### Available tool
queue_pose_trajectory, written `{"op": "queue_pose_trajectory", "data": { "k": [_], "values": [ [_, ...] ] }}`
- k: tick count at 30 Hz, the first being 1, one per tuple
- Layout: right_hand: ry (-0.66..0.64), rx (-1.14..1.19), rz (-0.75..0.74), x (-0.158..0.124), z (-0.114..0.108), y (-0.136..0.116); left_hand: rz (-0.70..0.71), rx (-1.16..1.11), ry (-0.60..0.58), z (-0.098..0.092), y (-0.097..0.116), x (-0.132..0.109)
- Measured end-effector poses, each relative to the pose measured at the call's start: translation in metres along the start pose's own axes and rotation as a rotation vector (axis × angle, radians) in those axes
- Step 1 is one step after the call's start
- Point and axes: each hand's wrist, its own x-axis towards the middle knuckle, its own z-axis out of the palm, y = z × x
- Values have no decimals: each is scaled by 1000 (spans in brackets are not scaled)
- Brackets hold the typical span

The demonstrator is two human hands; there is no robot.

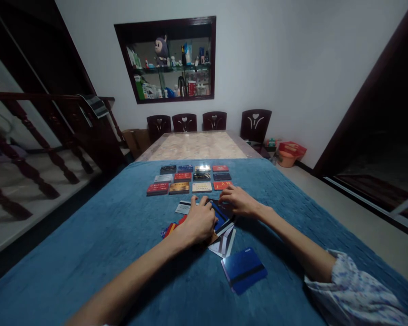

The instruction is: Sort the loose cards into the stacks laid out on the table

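My left hand (pixel 200 222) lies over a loose heap of cards, its fingers apart and bent onto them. Under and beside it are a white card with a black stripe (pixel 182 207), red and yellow cards (pixel 172 228), a blue card (pixel 220 216) and pale striped cards (pixel 224 244). My right hand (pixel 238 201) is at the heap's far right side, fingers curled down onto a dark card (pixel 226 207); its thumb is partly hidden. Nearer to me rests a small stack of blue cards (pixel 245 269) with a black stripe. Beyond the hands, card stacks (pixel 180 188) stand in three rows.
A blue cloth (pixel 98 226) covers the near part of the table; its far part (pixel 197 145) is a bare marble-like top. Several dark chairs (pixel 255 124) stand around the far end. A wooden railing (pixel 37 149) runs along the left, and an orange bucket (pixel 287 157) sits on the right floor.
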Motion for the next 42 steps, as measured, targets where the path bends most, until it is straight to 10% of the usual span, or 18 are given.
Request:
{"op": "queue_pose_trajectory", "data": {
  "k": [31,42],
  "values": [
    [-186,-107,87,-13,-12,0,57,-178,12,12,-19,24],
    [-116,-17,68,-13,-6,5,-20,-175,43,7,8,19]
  ]
}}
